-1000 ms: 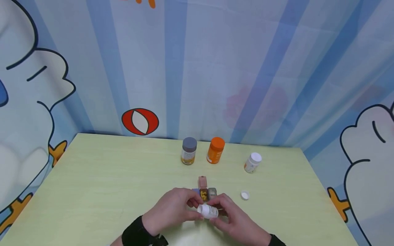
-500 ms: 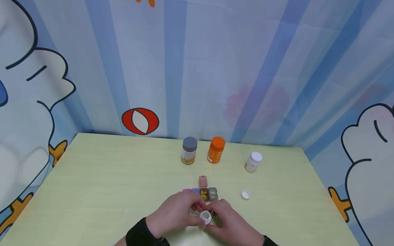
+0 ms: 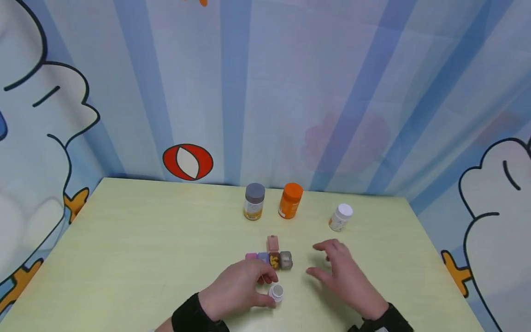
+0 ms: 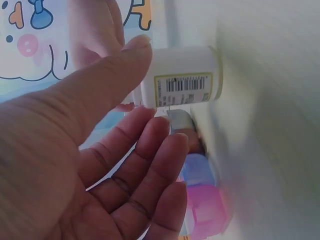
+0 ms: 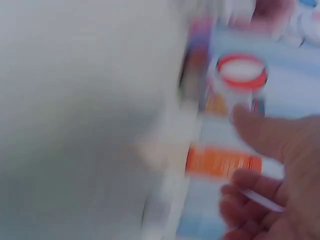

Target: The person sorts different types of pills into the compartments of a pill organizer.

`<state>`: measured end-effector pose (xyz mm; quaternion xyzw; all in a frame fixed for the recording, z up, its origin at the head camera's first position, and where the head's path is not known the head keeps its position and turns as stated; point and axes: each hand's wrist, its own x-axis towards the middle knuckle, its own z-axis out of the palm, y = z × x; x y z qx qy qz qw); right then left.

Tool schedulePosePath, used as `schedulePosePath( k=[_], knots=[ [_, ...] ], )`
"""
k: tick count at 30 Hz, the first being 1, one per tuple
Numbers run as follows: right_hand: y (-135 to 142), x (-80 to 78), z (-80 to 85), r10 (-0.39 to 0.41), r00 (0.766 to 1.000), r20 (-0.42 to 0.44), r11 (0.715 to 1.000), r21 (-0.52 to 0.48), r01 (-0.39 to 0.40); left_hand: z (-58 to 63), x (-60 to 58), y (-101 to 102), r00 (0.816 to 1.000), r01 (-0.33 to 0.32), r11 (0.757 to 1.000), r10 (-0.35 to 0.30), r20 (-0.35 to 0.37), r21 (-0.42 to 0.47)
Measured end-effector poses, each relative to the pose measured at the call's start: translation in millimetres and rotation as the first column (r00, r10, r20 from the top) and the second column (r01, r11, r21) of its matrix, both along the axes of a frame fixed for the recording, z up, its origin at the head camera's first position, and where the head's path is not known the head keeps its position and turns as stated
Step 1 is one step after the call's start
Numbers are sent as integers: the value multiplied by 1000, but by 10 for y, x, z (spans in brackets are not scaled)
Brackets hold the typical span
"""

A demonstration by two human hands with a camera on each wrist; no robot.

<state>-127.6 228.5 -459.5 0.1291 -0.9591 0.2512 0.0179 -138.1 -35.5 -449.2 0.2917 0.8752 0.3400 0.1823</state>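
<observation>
My left hand (image 3: 240, 286) holds a small white bottle (image 3: 276, 292) near its neck, between thumb and fingers. The uncapped bottle stands upright on the table; its side label with a barcode faces the left wrist camera (image 4: 182, 82). To the right, my right hand (image 3: 342, 274) is apart from the bottle, with thumb and fingers spread and nothing seen between them. It covers the spot where the loose white cap lay. Just beyond the left hand sits a cluster of small coloured boxes: pink (image 3: 272, 243), lilac (image 3: 263, 257), brown with yellow bits (image 3: 274, 261) and grey (image 3: 286, 260).
Along the far side of the table (image 3: 166, 230) stand a grey-capped bottle (image 3: 254, 201), an orange bottle (image 3: 290, 201) and a white-capped bottle (image 3: 340, 217). A patterned blue curtain (image 3: 274, 92) hangs behind the table. The right wrist view is blurred.
The tilted white bottle has been set upright on the table. My right hand has let go of it and moved right, over the loose cap's place. The left hand stays on the bottle.
</observation>
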Motion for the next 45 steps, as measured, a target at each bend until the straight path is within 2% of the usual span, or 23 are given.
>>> schedulePosePath(
  k=[2, 5, 8, 11, 13, 16, 18, 20, 24, 27, 31, 36, 39, 41, 43, 45],
  knots=[
    [153, -68, -35, -72, 997, -7, 995, 70, 72, -7, 17, 4, 1000, 8, 1000, -8, -14, 5],
    [313, -121, -114, -121, 991, 62, 985, 129, 112, -14, 40, 12, 1000, 20, 1000, -20, -21, 11],
    [371, -150, -169, -129, 981, 142, 987, 113, 113, -18, 46, 16, 1000, 19, 1000, -19, -19, 10],
    [345, -153, -167, -115, 981, 155, 992, 72, 105, -25, 42, 21, 1000, 14, 1000, -14, -10, 5],
    [277, -123, -119, -70, 987, 148, 997, 40, 64, -31, 38, 27, 1000, 11, 1000, -11, 1, 2],
    [91, -17, 13, 96, 989, 112, 995, -1, -96, -29, 36, 34, 1000, 6, 1000, -6, 8, -2],
    [-75, 64, 117, 216, 970, 110, 976, -9, -217, -27, 33, 34, 1000, 3, 1000, -3, 0, -5],
    [-221, 141, 185, 323, 943, 80, 946, 13, -325, -30, 32, 34, 1000, -3, 1000, 4, 2, -8],
    [-406, 235, 226, 435, 900, -18, 898, 74, -433, -81, 26, 42, 1000, 4, 1000, -4, -7, -11],
    [-474, 266, 237, 468, 881, -68, 883, 67, -464, -117, 28, 42, 1000, 14, 1000, -14, -28, -7],
    [-527, 268, 249, 506, 859, -81, 863, 45, -504, -127, 32, 41, 1000, 3, 1000, -4, -18, -4],
    [-562, 249, 242, 570, 814, -115, 822, 66, -566, -141, 39, 40, 1000, -2, 1000, 2, -5, -21],
    [-569, 241, 238, 613, 778, -139, 789, 54, -612, -149, 53, 40, 1000, 1, 1000, -1, -17, -29],
    [-575, 241, 237, 631, 762, -146, 775, 61, -629, -151, 58, 41, 1000, 2, 999, -3, -27, -35],
    [-587, 241, 236, 628, 762, -155, 777, 85, -623, -157, 59, 41, 999, 1, 999, -3, -37, -36],
    [-601, 240, 235, 597, 789, -147, 802, 120, -585, -163, 52, 39, 999, 3, 999, -5, -39, -35]
  ],
)
